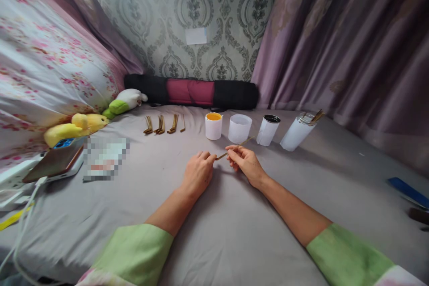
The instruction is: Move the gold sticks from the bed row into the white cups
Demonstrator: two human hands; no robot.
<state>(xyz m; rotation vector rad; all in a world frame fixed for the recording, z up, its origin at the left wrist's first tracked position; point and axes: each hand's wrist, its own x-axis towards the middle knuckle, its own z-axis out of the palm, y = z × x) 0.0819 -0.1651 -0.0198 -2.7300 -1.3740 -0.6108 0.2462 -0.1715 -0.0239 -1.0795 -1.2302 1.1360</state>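
Note:
A thin brown stick (pixel 221 157) with a bent end spans both my hands in the middle of the grey sheet. My left hand (pixel 198 172) has its fingers closed at the bent end. Closer to the middle, my right hand (pixel 247 164) pinches the stick, whose far tip points up and right in front of a translucent white cup (pixel 238 133). Small groups of similar bent sticks (pixel 161 124) lie in a row at the back left, with a single stick (pixel 182 124) at the row's right end. Several sticks (pixel 317 117) stand in a tilted-looking white-wrapped jar (pixel 297 135).
A white cup with orange inside (pixel 213 130) and a white-wrapped can (pixel 268 133) stand in the container row. Behind lies a black and maroon roll (pixel 191 91). Plush toys (pixel 80 126), a phone (pixel 55 161) and white cables (pixel 25 228) are left; a blue object (pixel 407 190) lies right.

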